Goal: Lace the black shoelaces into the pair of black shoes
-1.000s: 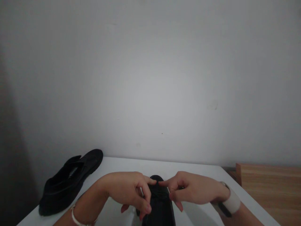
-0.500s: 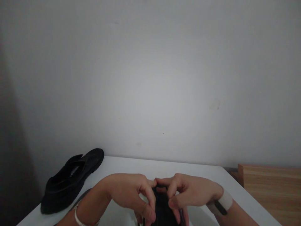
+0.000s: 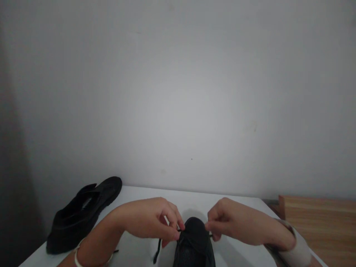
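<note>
A black lace-up shoe [image 3: 194,243] stands on the white table [image 3: 139,196] at the bottom centre, toe pointing away from me. My left hand [image 3: 150,220] is closed in a pinch on a black shoelace [image 3: 158,251] at the shoe's left side, and a loose end hangs down. On the shoe's right side my right hand [image 3: 236,222] pinches the other lace end. The lace runs taut across the shoe between the two hands.
A black sandal [image 3: 83,211] lies at the table's far left corner, against the grey wall. A wooden surface [image 3: 319,222] adjoins the table on the right. I wear a bangle on the left wrist and a pale band on the right.
My hands were together over the shoe's toe; they have drawn apart to either side, pulling the lace tight. The shoe's toe now shows between them.
</note>
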Tool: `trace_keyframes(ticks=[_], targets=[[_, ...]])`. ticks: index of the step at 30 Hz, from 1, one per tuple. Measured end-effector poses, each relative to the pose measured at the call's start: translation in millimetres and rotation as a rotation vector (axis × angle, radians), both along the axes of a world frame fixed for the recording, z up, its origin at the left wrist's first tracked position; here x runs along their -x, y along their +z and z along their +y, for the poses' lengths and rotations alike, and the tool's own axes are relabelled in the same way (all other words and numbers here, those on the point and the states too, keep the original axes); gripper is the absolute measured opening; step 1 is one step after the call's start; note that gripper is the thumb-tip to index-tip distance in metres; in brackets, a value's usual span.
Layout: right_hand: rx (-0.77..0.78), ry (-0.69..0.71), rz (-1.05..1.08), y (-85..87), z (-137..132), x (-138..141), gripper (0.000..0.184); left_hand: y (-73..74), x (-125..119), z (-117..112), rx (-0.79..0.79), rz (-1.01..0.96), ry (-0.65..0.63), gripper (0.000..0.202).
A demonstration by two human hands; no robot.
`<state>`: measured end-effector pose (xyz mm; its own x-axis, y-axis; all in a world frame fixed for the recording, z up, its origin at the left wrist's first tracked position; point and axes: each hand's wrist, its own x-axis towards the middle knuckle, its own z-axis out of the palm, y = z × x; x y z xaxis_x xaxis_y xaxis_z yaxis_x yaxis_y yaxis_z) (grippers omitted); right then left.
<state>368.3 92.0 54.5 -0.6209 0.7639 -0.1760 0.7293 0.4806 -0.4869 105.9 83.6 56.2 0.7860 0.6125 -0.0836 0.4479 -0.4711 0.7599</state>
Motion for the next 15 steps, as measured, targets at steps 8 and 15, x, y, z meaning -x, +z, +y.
trace_keyframes(ticks=[8, 15], targets=[[-0.163, 0.062, 0.152, 5.5, -9, 1, 0.029, -11.9, 8, 6, 0.014, 0.064, 0.119, 0.015], [0.35, 0.038, 0.012, -3.9, 0, -1, 0.028, -20.7, 6, 9, -0.018, 0.037, 0.022, 0.019]])
